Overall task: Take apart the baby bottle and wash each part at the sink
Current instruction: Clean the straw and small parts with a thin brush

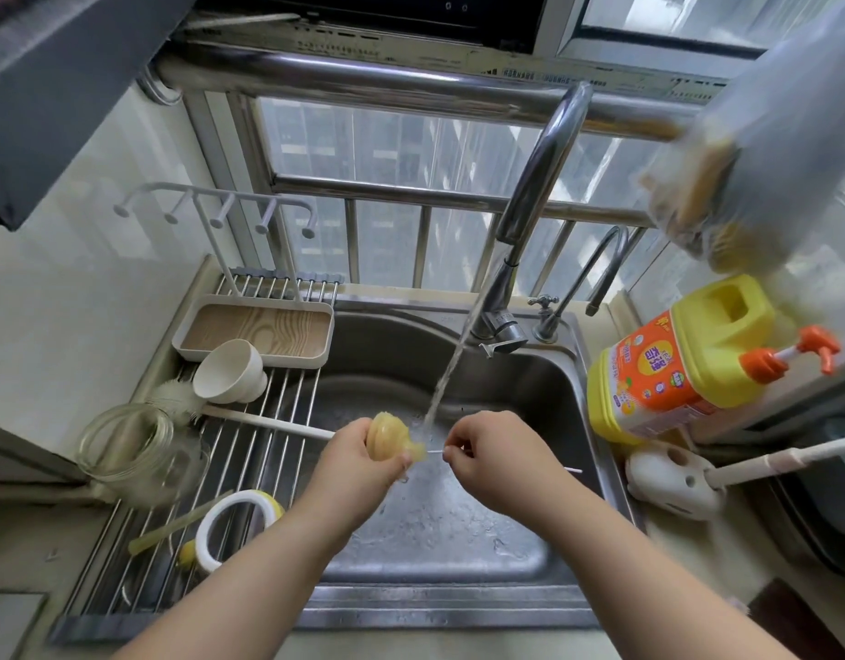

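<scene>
Over the middle of the stainless steel sink, the left hand grips a soft yellowish silicone bottle nipple, fingers curled around its round base with the tip pointing right, while the right hand pinches a thin white cleaning stick whose near end meets the nipple's tip. Water runs from the curved chrome tap at the sink's back edge and lands between the two hands, just beside the nipple. On the metal rod drying rack across the sink's left side lie the clear glass bottle body on its side at the left edge, a white screw ring with yellow lining near the front, a pale green straw beside it, a cream domed bottle cap and a long white bottle brush with its bristles toward the glass. A cream tray with a wood-grain base sits at the rack's back. A yellow detergent jug with an orange pump stands on the table at the sink's right edge
</scene>
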A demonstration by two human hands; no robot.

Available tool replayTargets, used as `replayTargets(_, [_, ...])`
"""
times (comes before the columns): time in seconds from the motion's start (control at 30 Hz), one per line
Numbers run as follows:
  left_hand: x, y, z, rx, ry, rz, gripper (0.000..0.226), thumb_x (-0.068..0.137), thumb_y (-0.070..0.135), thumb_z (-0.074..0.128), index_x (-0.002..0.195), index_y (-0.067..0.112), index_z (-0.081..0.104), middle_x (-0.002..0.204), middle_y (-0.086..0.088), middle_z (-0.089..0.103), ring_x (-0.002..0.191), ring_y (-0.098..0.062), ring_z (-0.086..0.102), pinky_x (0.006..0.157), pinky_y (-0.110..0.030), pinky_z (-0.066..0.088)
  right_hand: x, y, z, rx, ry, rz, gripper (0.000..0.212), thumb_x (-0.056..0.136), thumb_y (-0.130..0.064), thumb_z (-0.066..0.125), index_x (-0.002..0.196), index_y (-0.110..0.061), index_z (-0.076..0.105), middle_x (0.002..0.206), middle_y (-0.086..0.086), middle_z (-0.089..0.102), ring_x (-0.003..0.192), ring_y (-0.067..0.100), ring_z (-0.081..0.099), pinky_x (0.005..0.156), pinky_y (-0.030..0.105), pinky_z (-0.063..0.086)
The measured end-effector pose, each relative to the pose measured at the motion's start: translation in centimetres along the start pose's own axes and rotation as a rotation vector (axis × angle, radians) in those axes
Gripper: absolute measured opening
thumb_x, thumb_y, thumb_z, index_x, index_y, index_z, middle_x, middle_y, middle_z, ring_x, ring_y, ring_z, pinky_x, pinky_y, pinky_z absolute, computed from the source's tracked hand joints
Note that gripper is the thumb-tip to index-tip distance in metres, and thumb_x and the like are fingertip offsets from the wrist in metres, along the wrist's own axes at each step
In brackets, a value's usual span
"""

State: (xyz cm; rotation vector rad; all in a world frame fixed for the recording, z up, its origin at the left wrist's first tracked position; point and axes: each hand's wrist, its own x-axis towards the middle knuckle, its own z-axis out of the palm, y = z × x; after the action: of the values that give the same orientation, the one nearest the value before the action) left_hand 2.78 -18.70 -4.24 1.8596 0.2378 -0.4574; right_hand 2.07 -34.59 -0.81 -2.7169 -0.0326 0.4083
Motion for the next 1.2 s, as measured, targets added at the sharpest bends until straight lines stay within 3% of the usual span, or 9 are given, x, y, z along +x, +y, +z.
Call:
replayTargets(0.23, [0.5,0.4,0.3,0.007,0.036,-0.018,0.016,0.076,0.013,0.074,0.088,0.011,0.062,0.086,-0.013,0.068,0.084,-0.028,0.065,0.079,-0.045,0.054,1.2,0.6,0.2,0.097,0.009,0.009,0.019,0.09,-0.03,0.059,0.082,-0.014,0.065,0.079,0.0,0.064,0.078,0.015,0.058,0.073,0.032,0.051])
replayTargets(0.33, [1.2,0.3,0.4,0.0,0.064,-0.053,0.015,0.076,0.01,0.072,0.087,0.013,0.063,0.085,-0.011,0.068,0.082,-0.026,0.066,0.079,-0.044,0.056,1.3,0.2,0.7,0.101,0.029,-0.03,0.017,0.092,-0.025,0.055,0.09,-0.012,0.066,0.084,0.0,0.064,0.078,0.012,0.054,0.071,0.027,0.045])
replayTargets(0.5, [1.6,-0.1,0.0,0.019,0.091,-0.091,0.013,0.077,0.008,0.071,0.085,0.01,0.062,0.086,-0.014,0.068,0.084,-0.029,0.066,0.075,-0.041,0.055,1.6,1.1,1.2,0.139,0.057,0.012,0.015,0.091,-0.025,0.058,0.089,-0.014,0.068,0.088,0.003,0.069,0.084,0.018,0.061,0.079,0.036,0.051])
replayTargets(0.67, [1.4,-0.2,-0.2,0.045,0.068,-0.11,0.018,0.076,0.011,0.074,0.087,0.013,0.06,0.087,-0.011,0.067,0.083,-0.026,0.064,0.077,-0.04,0.054,1.6,1.2,1.3,0.091,0.004,-0.025,0.015,0.092,-0.025,0.057,0.089,-0.014,0.068,0.089,0.002,0.068,0.086,0.018,0.06,0.079,0.035,0.051])
replayTargets(0.8, [0.9,-0.3,-0.5,0.089,0.054,-0.126,0.017,0.078,0.011,0.071,0.088,0.013,0.059,0.086,-0.009,0.065,0.076,-0.02,0.062,0.067,-0.032,0.051,1.7,1.1,1.4,0.083,-0.007,-0.052,0.015,0.092,-0.024,0.057,0.091,-0.014,0.068,0.09,0.002,0.069,0.087,0.017,0.06,0.078,0.031,0.049])
replayTargets(1.1, [0.5,-0.1,-0.4,0.061,0.048,-0.173,0.019,0.079,0.011,0.071,0.082,0.02,0.055,0.091,-0.009,0.065,0.087,-0.023,0.063,0.078,-0.038,0.053,1.8,1.7,1.4,0.076,-0.045,-0.06,0.015,0.092,-0.023,0.056,0.092,-0.014,0.069,0.09,0.002,0.069,0.084,0.018,0.061,0.078,0.033,0.051])
replayTargets(1.2, [0.6,-0.4,-0.8,0.008,0.037,-0.192,0.019,0.077,0.003,0.069,0.083,0.015,0.056,0.093,-0.013,0.066,0.08,-0.022,0.062,0.075,-0.037,0.054,2.1,2.7,1.0,0.075,-0.062,-0.038,0.015,0.092,-0.024,0.057,0.092,-0.015,0.07,0.085,0.0,0.066,0.082,0.017,0.06,0.076,0.029,0.05])
